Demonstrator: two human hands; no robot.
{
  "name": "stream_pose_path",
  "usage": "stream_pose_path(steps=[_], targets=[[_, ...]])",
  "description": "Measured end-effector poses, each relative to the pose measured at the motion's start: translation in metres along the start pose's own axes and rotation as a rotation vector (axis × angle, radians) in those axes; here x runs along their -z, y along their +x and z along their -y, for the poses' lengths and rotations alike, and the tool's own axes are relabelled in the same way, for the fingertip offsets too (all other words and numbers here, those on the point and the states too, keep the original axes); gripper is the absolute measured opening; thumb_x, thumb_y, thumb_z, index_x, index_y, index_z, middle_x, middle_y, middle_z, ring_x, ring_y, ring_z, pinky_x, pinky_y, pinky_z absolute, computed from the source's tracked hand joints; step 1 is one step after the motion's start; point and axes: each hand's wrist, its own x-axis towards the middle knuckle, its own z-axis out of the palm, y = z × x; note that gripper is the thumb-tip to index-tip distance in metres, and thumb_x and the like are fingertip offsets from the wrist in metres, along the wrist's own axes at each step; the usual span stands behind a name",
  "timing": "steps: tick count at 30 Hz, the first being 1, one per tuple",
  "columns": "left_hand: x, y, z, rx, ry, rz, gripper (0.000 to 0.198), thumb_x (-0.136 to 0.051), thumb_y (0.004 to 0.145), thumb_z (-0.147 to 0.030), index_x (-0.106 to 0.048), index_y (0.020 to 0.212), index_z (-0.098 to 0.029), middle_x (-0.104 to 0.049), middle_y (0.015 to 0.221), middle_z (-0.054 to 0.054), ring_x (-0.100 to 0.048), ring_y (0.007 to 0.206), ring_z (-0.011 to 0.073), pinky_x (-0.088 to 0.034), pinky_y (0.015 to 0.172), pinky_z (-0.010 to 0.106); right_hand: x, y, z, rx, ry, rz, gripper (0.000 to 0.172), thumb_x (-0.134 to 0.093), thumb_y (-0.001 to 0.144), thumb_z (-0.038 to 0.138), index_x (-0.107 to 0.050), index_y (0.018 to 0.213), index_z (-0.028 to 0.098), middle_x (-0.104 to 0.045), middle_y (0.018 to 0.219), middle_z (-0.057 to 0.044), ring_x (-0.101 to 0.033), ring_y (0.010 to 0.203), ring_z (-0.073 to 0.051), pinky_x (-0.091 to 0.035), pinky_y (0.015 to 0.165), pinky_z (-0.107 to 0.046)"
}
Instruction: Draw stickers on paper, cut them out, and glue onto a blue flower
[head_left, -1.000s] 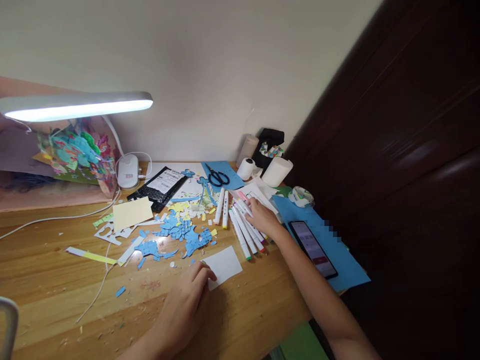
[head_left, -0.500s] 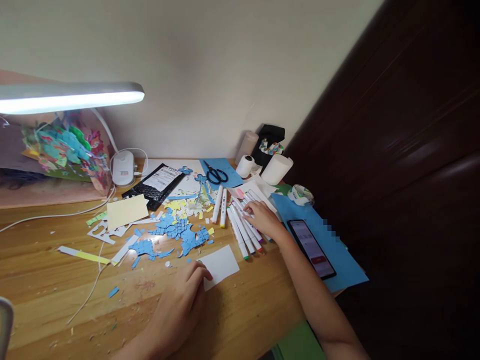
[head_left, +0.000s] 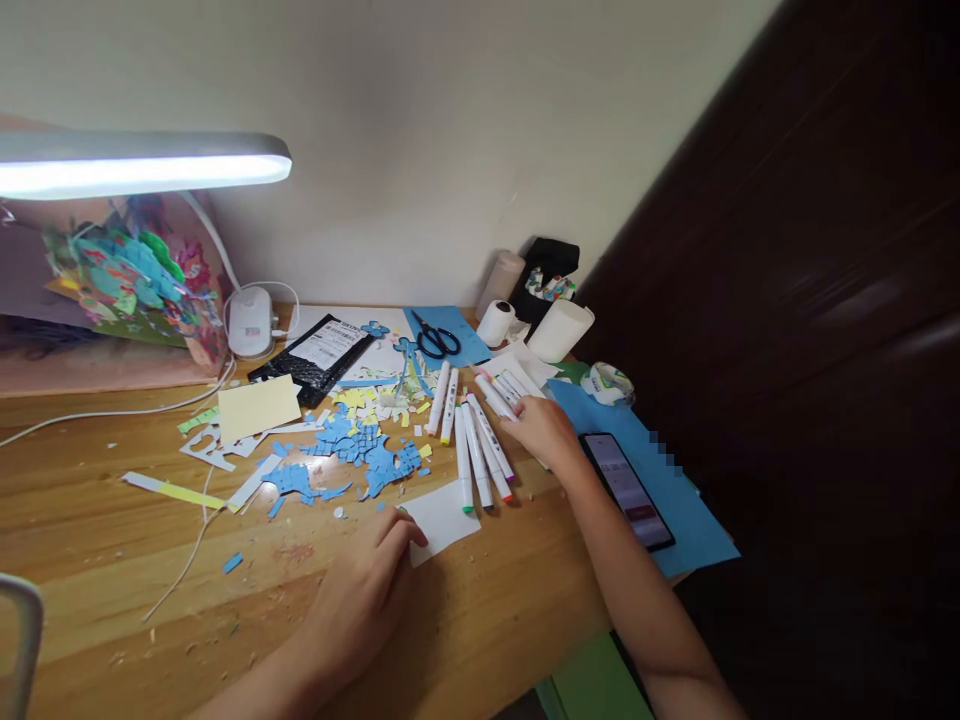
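Table (head_left: 90,520) fills the lower view; clock centre taken at mid-view. Lamp (head_left: 142,165), lit, at 10 o'clock. Blue sheet (head_left: 694,530) at 4, overhanging the table edge. Left hand (head_left: 367,575) at 7: fingers curled, tips resting on the near-left end of the card (head_left: 450,525); whether finger and thumb pinch it, cannot tell. Right hand (head_left: 547,430) between 4 and 5: fingers bent down at the markers (head_left: 478,455); tips partly hidden, so cannot tell if they are closed on one. Black pouch (head_left: 319,355) at 9. Phone (head_left: 630,490) at 4, lying on the blue sheet. Card at 6, flat on the wood. Scissors (head_left: 437,342) just off centre toward 10. Markers near 6, fanned loosely between card and right hand, capped ends in several colours. Blue scraps (head_left: 390,470) at 8. Judged step: right hand sorting through markers, left hand steadying the card. Judged need for the next move: a clean grip on a single marker, neighbours undisturbed, card kept still.
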Motion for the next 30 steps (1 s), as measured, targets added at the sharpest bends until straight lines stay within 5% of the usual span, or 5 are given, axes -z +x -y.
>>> stream_pose_path(steps=[10,15,22,26,30], targets=[[0.014,0.0,-0.015,0.092,-0.18,-0.083,0.03,-0.023,0.094,-0.033,-0.043,0.113,-0.022,-0.056,0.103,0.007,-0.052,0.093,0.0196,-0.042,0.083,0.034,-0.01,-0.05,0.035,0.312,1.086,0.758,0.019,-0.056,0.075,0.032,-0.052,0.087,0.018,-0.056,0.061,0.003,-0.043,0.044,-0.007,-0.032,0.039,-0.017],[0.017,0.001,-0.024,0.11,-0.213,-0.076,0.032,-0.025,0.094,-0.038,-0.05,0.103,-0.02,-0.058,0.094,0.005,-0.053,0.086,0.0186,-0.043,0.077,0.033,-0.02,-0.062,0.049,0.392,1.089,0.919,0.023,-0.063,0.073,0.029,-0.059,0.091,0.016,-0.058,0.075,0.0,-0.044,0.056,-0.008,-0.033,0.047,-0.019],[0.011,-0.003,-0.042,0.186,0.002,0.042,0.034,-0.025,0.094,-0.039,-0.049,0.081,-0.018,-0.057,0.077,0.003,-0.051,0.07,0.0174,-0.041,0.063,0.028,-0.041,-0.089,0.064,0.165,1.312,0.873,0.019,-0.059,0.076,0.03,-0.044,0.069,0.02,-0.03,0.045,0.011,-0.018,0.037,-0.005,-0.009,0.037,-0.02],[0.016,-0.021,-0.064,0.136,-0.089,0.135,0.035,-0.024,0.094,-0.039,-0.052,0.084,-0.02,-0.06,0.079,0.003,-0.053,0.069,0.0161,-0.043,0.063,0.025,-0.006,-0.108,0.051,0.072,1.269,0.857,0.015,-0.06,0.073,0.03,-0.052,0.082,0.022,-0.032,0.045,0.009,-0.022,0.036,-0.007,-0.011,0.036,-0.021],[0.02,-0.059,-0.063,0.111,-0.128,0.135,0.036,-0.023,0.094,-0.04,-0.051,0.077,-0.024,-0.06,0.067,-0.001,-0.052,0.057,0.0137,-0.042,0.051,0.021,0.049,-0.101,0.013,0.018,1.438,-0.045,0.014,-0.061,0.069,0.029,-0.049,0.064,0.025,-0.026,0.043,0.006,-0.02,0.036,-0.009,-0.013,0.039,-0.026]])
